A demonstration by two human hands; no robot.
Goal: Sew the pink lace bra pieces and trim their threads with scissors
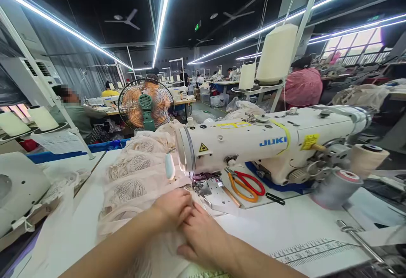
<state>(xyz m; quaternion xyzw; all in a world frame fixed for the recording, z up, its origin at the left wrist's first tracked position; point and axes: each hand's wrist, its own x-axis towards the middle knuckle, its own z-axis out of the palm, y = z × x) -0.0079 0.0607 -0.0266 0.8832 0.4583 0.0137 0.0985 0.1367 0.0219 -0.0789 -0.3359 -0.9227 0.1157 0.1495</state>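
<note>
Left hand [174,207] and right hand [207,236] curl over lace fabric [128,190], grip hidden, left of the sewing machine [234,145].
Slipping far under its head could injure them.

Cream fabric [127,190]: sheer, lace-patterned sections, loose folds heaped left of the sewing machine [234,143], running to its needle end. Machine: white, JUKI-marked, upright, needle area lit. Fabric under the foot? Too blurred to confirm.
</note>
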